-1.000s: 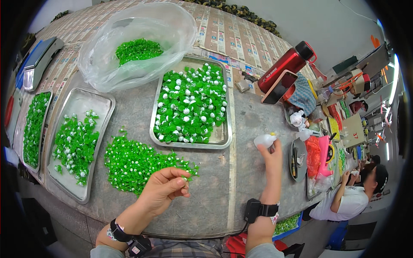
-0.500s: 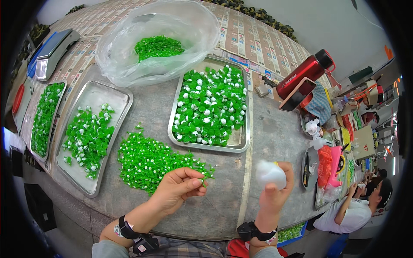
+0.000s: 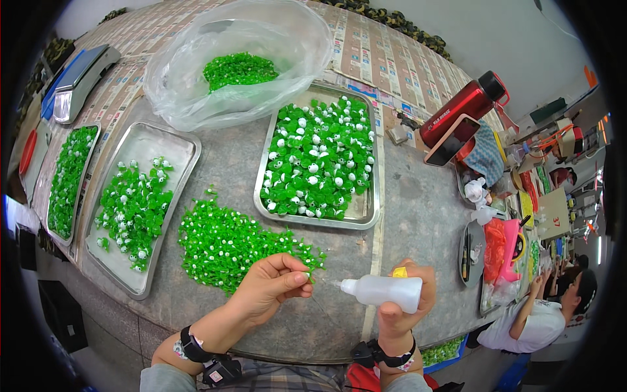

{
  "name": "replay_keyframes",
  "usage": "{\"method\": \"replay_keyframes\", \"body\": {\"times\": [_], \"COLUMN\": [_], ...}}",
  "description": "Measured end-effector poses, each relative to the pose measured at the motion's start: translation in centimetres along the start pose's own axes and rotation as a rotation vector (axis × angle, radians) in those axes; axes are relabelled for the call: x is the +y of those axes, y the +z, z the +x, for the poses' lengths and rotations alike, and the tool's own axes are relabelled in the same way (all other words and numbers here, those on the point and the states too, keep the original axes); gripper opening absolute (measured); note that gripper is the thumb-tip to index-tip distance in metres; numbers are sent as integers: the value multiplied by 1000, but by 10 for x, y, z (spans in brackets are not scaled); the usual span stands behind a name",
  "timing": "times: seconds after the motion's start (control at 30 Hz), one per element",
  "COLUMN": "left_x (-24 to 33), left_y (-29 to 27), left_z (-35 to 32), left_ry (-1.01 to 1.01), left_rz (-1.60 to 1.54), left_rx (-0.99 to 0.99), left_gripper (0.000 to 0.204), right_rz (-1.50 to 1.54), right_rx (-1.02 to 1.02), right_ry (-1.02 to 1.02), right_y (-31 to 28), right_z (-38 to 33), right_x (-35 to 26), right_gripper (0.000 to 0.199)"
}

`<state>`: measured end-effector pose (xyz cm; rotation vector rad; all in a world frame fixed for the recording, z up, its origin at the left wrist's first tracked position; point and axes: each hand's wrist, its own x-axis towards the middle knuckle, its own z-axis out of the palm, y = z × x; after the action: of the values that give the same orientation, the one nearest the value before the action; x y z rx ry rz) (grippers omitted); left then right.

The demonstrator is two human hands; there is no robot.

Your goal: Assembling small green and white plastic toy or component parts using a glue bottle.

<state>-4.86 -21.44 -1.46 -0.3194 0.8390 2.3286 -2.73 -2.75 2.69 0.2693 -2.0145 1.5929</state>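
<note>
Green plastic pieces (image 3: 232, 245) lie heaped at ten o'clock of my left hand (image 3: 271, 287), which pinches one while my right hand (image 3: 405, 304) grips a squeeze bottle (image 3: 382, 292) nozzle-first toward it; one steel tray (image 3: 318, 157) at twelve looks filled, the heap remains.

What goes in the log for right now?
left hand: pinching green piece | right hand: holding squeeze bottle, nozzle toward piece | loose green pile beside

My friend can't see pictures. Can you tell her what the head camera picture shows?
A person's right hand holds a small white squeeze bottle sideways, its tip pointing at a tiny green piece pinched in the left hand. Just beyond lie a loose pile of green pieces, metal trays of more, and a clear plastic bag.
</note>
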Motion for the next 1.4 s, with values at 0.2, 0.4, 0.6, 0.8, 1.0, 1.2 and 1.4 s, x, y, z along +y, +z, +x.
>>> {"method": "replay_keyframes", "body": {"times": [0.2, 0.4, 0.6, 0.8, 1.0, 1.2, 1.4], "left_x": [0, 0, -1, -1, -4, -4, -4], "left_y": [-3, -2, -3, -4, -2, -1, 0], "left_z": [0, -1, 0, 0, 0, -1, 0], "left_ry": [-4, -11, -19, -32, 161, 237, 248], "left_rz": [-4, 16, 22, 33, 130, 183, 206], "left_rx": [-53, -48, -57, -64, 13, 15, 20], "left_gripper": [7, 7, 8, 8, 9, 11, 11], "right_rz": [23, -2, 11, -58, 29, -12, 13], "right_rx": [30, 7, 87, 79, 124, 47, 58], "right_ry": [28, 37, 46, 52, 76, 69, 88], "right_y": [5, 6, 3, 3, 1, -1, -1], "right_z": [2, 2, 1, 1, -1, -1, -2], "right_x": [-3, -3, -1, 0, 0, 0, 3], "right_gripper": [46, 46, 49, 50, 52, 48, 48]}}
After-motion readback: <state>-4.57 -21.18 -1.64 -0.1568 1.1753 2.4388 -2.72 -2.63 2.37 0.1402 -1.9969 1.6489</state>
